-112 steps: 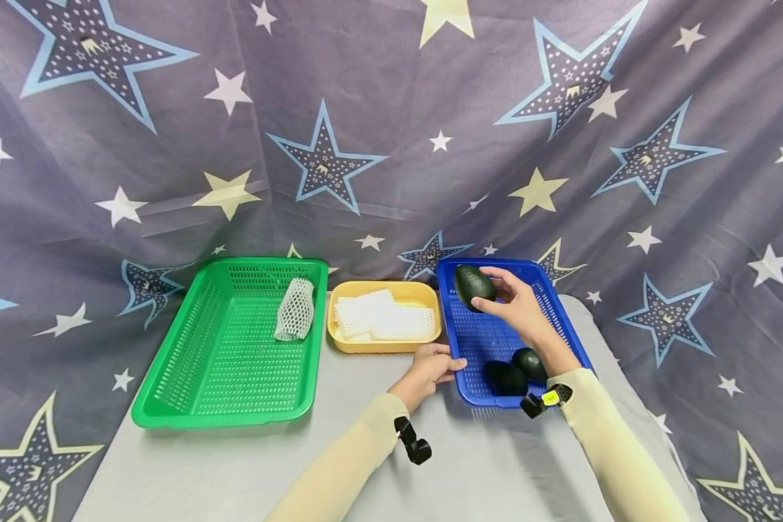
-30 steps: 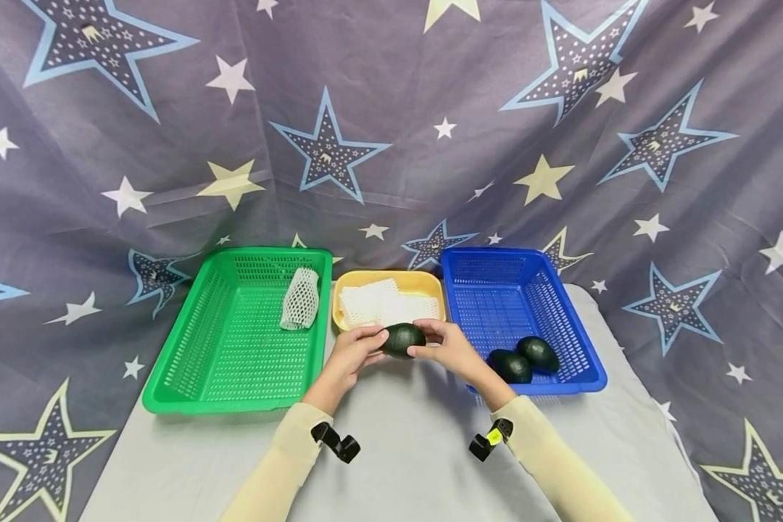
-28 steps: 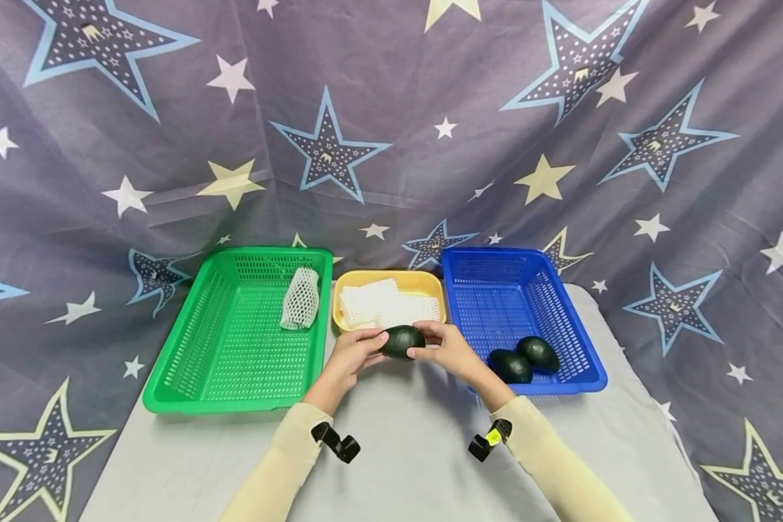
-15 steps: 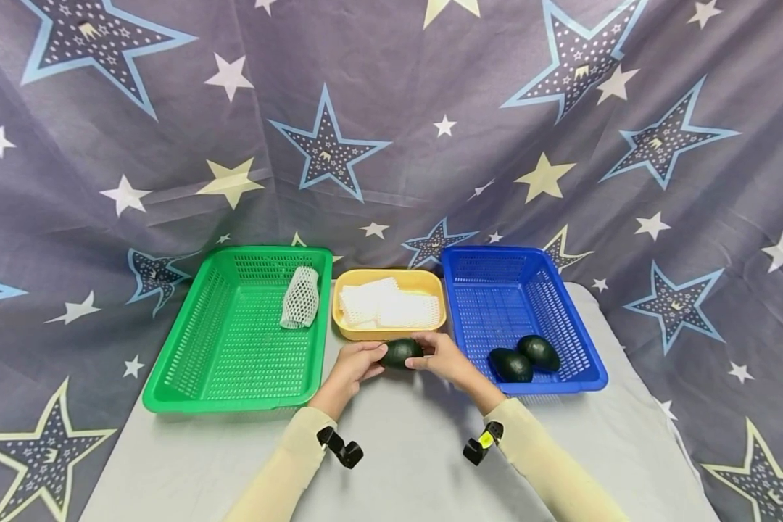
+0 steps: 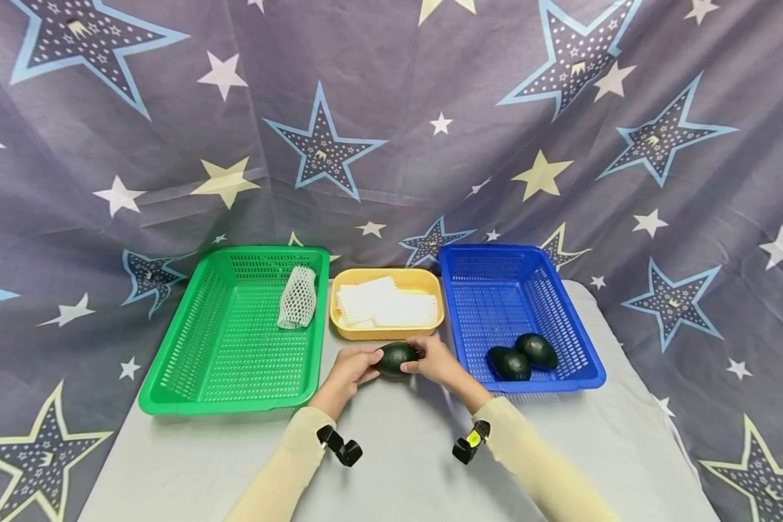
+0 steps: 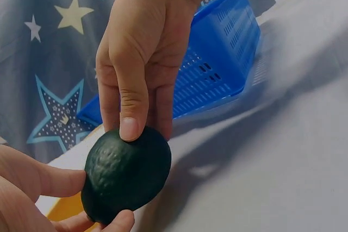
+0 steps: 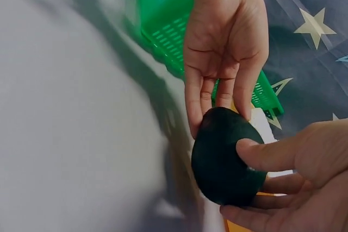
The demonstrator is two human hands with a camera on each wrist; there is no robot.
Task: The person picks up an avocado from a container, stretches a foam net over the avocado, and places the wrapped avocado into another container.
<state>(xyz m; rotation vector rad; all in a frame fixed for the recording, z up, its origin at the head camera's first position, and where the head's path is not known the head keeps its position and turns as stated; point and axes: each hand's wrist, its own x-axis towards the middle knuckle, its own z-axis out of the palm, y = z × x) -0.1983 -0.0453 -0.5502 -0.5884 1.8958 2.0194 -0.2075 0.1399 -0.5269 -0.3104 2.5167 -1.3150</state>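
Note:
A dark green avocado (image 5: 396, 358) lies on its side between my two hands, in front of the yellow tray. My left hand (image 5: 349, 371) pinches its left end between thumb and fingers. My right hand (image 5: 434, 360) grips the other end, with the thumb on the near side. The left wrist view shows the bumpy skin of the avocado (image 6: 124, 175) and both thumbs on it. In the right wrist view, fingers of both hands touch the avocado (image 7: 220, 158). Whether it rests on the table is hard to tell.
Two more avocados (image 5: 509, 363) lie in the blue basket (image 5: 583, 341) at right. White foam net sleeves (image 5: 391, 303) fill the yellow tray (image 5: 391, 334). The green basket (image 5: 231, 406) at left holds a piece in a white foam net (image 5: 297, 297).
Earlier the right hand held the avocado over the blue basket while the left touched its rim. Both hands now hold it, and in the last second they moved slightly nearer to me.

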